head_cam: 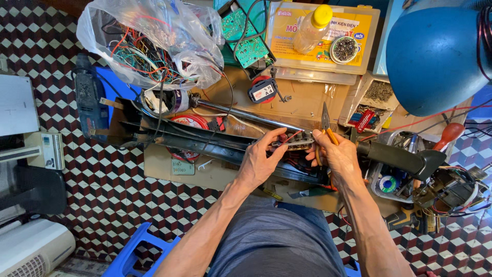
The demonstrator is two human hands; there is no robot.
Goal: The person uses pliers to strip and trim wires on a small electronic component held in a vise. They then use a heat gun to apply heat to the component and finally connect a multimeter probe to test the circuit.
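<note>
My left hand (259, 161) pinches a small switch block with wires (296, 142) over a long black plastic housing (205, 143) that lies across the low wooden table (302, 100). My right hand (338, 156) holds yellow-handled pliers (326, 120), jaws pointing up, and its fingertips also touch the right end of the switch block. A chrome tube (246, 115) runs along the housing from a motor end at the left. Red wires trail under the block.
A plastic bag of tangled wires (148, 43), green circuit boards (246, 36), a parts box with a yellow-capped bottle (312, 28), a blue lamp shade (435, 51), a tray of screws (371, 100), a red-handled screwdriver (448, 134), a blue stool (136, 254), checkered floor.
</note>
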